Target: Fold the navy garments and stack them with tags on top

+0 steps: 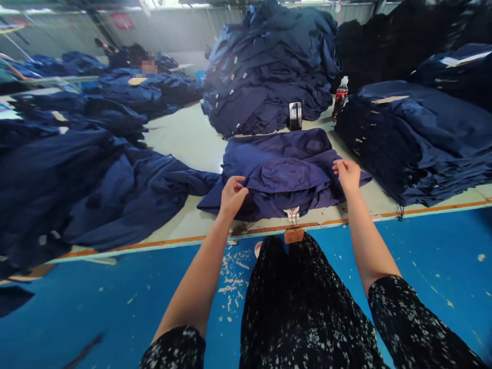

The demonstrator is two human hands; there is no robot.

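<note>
A navy garment [277, 154] lies folded over on the table in front of me, with its collar side toward me. A white label [292, 213] shows at its near edge, and a brown tag [294, 235] hangs from it over the table edge. My left hand [232, 197] is at the garment's left side, thumb and fingers curved but apart. At the right side my right hand [348, 176] is over the cloth, its fingers bent and slightly apart. Whether the fingertips touch the fabric is hard to see.
A tall heap of navy garments [269, 66] stands behind, with a phone [295, 116] propped against it. Beside it is a bottle of red drink [340, 97]. Stacked garments [423, 138] lie right, loose garments [96, 179] left. The table edge [434, 206] runs before me. Another person is far left.
</note>
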